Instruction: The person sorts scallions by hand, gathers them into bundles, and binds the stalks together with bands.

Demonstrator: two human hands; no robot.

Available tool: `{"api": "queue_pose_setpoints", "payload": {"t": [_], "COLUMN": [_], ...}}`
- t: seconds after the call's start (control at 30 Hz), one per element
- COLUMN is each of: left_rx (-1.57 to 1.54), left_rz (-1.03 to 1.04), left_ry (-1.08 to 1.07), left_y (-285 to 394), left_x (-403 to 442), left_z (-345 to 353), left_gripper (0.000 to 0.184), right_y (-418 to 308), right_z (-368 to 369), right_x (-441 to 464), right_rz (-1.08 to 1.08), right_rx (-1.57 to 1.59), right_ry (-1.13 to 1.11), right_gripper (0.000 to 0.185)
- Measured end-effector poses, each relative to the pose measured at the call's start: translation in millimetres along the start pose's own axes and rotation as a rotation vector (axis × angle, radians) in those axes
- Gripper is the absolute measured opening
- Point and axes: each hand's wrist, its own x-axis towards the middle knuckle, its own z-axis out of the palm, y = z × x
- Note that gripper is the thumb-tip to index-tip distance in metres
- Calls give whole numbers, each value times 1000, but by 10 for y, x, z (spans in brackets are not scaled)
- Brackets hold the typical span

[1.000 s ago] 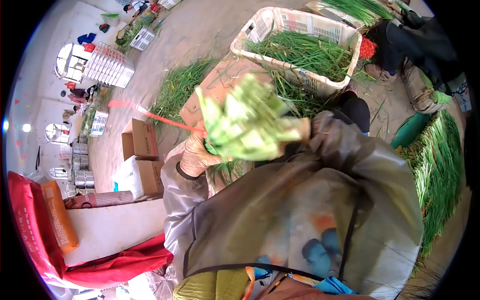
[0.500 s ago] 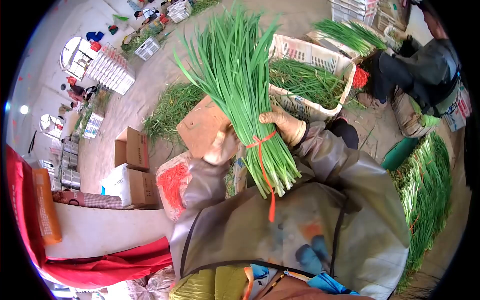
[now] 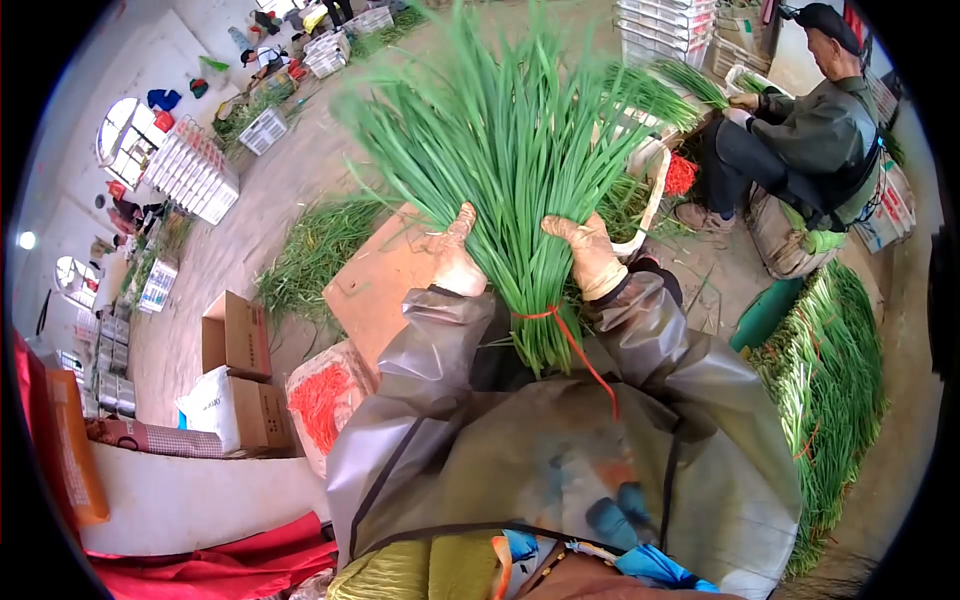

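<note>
- The green bundle [image 3: 525, 200] stood in front of the wearer's chest, leaves fanned upward and cut ends down; the topmost leaf tips were blurred and ran towards the upper edge.
- The left hand [image 3: 461, 255] gripped one side of the bundle and the right hand [image 3: 590, 258] gripped the other, thumbs in front; most of the fingers were hidden behind the leaves.
- A red tie [image 3: 575, 345] ringed the stalks below the hands, one end trailing down; its far side could not be seen.
- The leaves covered much of a white crate [image 3: 656, 197] behind them, leaving part of its rim showing.
- The left forearm partly hid a brown board [image 3: 375, 275].
- At upper right sat another person [image 3: 822, 135]; people farther off were too small to make out.
</note>
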Motion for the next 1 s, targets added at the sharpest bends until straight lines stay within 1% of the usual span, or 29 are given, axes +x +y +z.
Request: {"api": "queue_pose_setpoints", "payload": {"t": [0.07,0.13,0.17,0.2,0.23,0.3,0.33,0.37,0.4,0.43,0.47,0.53,0.57,0.6,0.63,0.67,0.7,0.73,0.8,0.83,0.87,0.9,0.93,0.97,1.0], "left_rx": [-2,-27,-54,-54,17,107,105,88,72,65,14,217,278,411,534,608,639,667,563,640,719,714,750,789,790], "left_rz": [10,-22,-46,-46,-44,-26,-20,6,32,-15,14,35,80,166,264,298,273,250,33,41,59,44,-47,-141,-165], "left_ry": [-42,-49,-56,-55,0,85,87,66,44,55,65,68,-111,-205,-288,-268,-344,-423,-354,-271,-189,-217,-192,-172,-210], "left_y": [-9,-25,-23,-23,-23,-30,-48,-73,-93,-113,-215,-328,-321,-323,-327,-291,-224,-147,-88,-136,-202,-257,-314,-364,-404], "left_x": [-36,-67,-84,-102,-119,-101,-86,-73,-47,-9,46,42,-13,-32,-46,-47,-42,-20,-14,32,88,101,109,108,112], "left_z": [-12,34,66,109,162,213,237,269,299,321,393,549,642,614,586,595,529,432,158,-23,-159,-202,-236,-242,-215], "left_gripper": [45,44,44,44,43,40,40,39,38,38,34,34,39,43,46,47,48,49,43,39,37,37,35,33,33], "right_y": [36,93,101,98,61,-65,47,272,271,264,232,220,256,54,23,12,-18,-15,-130,-79,-47,-27,-9,-26,-174], "right_z": [-80,-179,-196,-210,-243,-338,-474,-658,-607,-557,-456,-386,-506,-529,-676,-845,-973,-1105,-1313,-1492,-1615,-1704,-1789,-1831,-1761], "right_x": [-27,-24,-30,-37,-63,-158,-190,-217,-275,-360,-437,-396,-273,-307,-307,-319,-362,-362,-508,-524,-584,-654,-734,-827,-925], "right_rz": [20,40,32,23,24,116,117,123,128,19,32,42,106,280,426,559,499,362,306,345,320,275,232,254,223], "right_rx": [17,35,-25,-85,-85,-270,-271,-318,-365,-424,-689,-517,-150,-36,209,458,473,483,601,669,661,565,469,513,508], "right_ry": [6,-14,-14,-15,-16,-138,-144,-183,-220,-329,-263,-122,-154,-114,-163,-211,-202,-267,-372,-420,-396,-353,-307,-303,-272], "right_gripper": [38,38,41,44,44,63,63,71,80,86,83,76,70,65,64,64,66,69,74,77,77,77,78,74,74]}}
